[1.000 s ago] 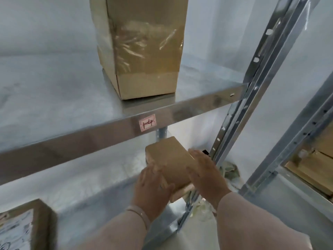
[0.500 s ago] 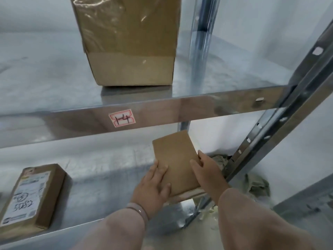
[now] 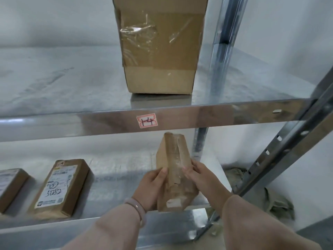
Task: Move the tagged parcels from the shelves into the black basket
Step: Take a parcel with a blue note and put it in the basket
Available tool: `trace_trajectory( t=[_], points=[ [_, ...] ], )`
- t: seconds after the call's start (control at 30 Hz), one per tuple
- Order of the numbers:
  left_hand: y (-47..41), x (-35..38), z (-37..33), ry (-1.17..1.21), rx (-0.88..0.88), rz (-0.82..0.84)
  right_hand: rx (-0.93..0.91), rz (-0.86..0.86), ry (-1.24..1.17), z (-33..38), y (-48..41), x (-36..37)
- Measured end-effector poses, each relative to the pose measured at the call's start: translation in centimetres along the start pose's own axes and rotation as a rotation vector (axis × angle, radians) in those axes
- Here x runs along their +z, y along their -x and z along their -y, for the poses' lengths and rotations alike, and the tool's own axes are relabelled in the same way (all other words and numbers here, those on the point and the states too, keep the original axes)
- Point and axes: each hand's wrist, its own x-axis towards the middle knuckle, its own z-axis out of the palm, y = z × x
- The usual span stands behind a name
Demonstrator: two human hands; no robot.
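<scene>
A small brown cardboard parcel (image 3: 173, 165) with clear tape along its seam is tipped up on edge over the lower shelf (image 3: 111, 177). My left hand (image 3: 151, 188) grips its left side and my right hand (image 3: 201, 179) grips its right side. On the same shelf to the left lies a parcel with a white label and handwritten marks (image 3: 60, 188). Another labelled parcel (image 3: 10, 184) is cut off by the left edge. The black basket is out of view.
A tall taped cardboard box (image 3: 160, 46) stands on the upper shelf, whose front rail carries a red-framed sticker reading 14 (image 3: 147, 120). Perforated metal uprights (image 3: 281, 150) run along the right. Crumpled paper (image 3: 277, 201) lies on the floor beyond them.
The small parcel lay flat under my hands; both hands have now gripped it and turned it up on edge. The view has shifted left, showing more of the lower shelf.
</scene>
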Motion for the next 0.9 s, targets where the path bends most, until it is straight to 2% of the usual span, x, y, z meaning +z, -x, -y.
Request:
trace_trajectory(
  t=[0.07,0.1,0.2,0.4,0.5,0.63,0.7,0.77,0.83,0.9],
  points=[
    [0.2,-0.2,-0.4,0.108,0.038,-0.047,-0.035,0.043,-0.07,0.4,0.4,1.2],
    [0.2,-0.6,-0.3,0.08,0.039,-0.101,-0.032,0.052,-0.099,0.4,0.5,1.7],
    [0.4,-2.5,-0.2,-0.232,0.035,-0.254,0.007,0.051,-0.081,0.2,0.2,3.1],
    [2.0,-4.5,-0.5,-0.506,-0.043,-0.275,0.04,0.133,-0.114,0.2,-0.6,6.2],
    [2.9,-6.0,-0.3,-0.293,-0.058,-0.334,-0.005,0.175,-0.052,0.3,-0.6,7.5],
    [6.0,-8.4,0.1,0.174,-0.037,-0.413,-0.23,0.139,0.164,1.4,-0.9,9.3],
    [7.7,-9.8,0.6,0.334,-0.035,-0.467,-0.294,0.131,0.27,2.0,-0.9,10.8],
    [9.1,-11.5,1.2,0.444,-0.02,-0.515,-0.292,0.16,0.302,2.6,-0.6,12.8],
    [10.5,-13.3,1.7,0.522,-0.014,-0.542,-0.261,0.227,0.231,3.6,0.1,15.1],
    [12.3,-15.2,2.0,0.481,-0.015,-0.579,-0.262,0.291,0.163,4.3,1.1,17.7]
  ],
)
